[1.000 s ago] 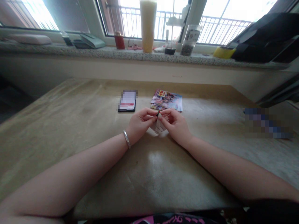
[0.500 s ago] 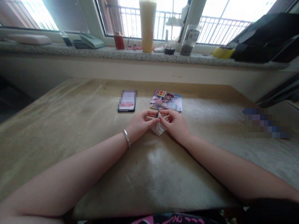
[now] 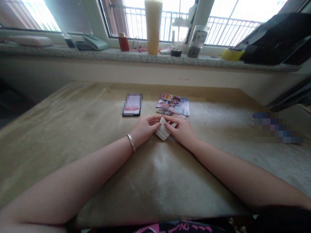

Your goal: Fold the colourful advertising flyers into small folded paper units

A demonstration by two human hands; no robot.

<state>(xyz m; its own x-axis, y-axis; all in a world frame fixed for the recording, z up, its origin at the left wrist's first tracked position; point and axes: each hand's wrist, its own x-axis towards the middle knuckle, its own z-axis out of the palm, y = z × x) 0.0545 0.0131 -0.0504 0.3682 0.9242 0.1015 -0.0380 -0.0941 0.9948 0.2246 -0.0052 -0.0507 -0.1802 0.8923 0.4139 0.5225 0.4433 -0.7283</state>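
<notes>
Between my two hands is a small folded paper (image 3: 163, 132), pale with rows of faint print and a pointed lower corner. My left hand (image 3: 148, 127) pinches its left edge, thumb on the front face and fingers behind. From the other side, my right hand (image 3: 182, 128) grips it, the thumb pressing on its face. A bit of red shows beside the right fingers. Just beyond my hands lie several colourful printed leaflets (image 3: 173, 104), and a phone (image 3: 132, 105) with a lit, blurred screen rests to their left.
The brown table (image 3: 73, 129) spreads out around my arms. A blurred bluish strip (image 3: 277, 127) lies at its right side. Behind, the stone windowsill (image 3: 97, 55) holds a tall yellowish cup (image 3: 153, 29), a red bottle (image 3: 123, 42), a yellow object (image 3: 232, 54) and a dark bag (image 3: 274, 42).
The folded paper has turned in my hands, so a flatter printed face now shows toward me. My fingers have shifted slightly around it; the phone and leaflets stay put.
</notes>
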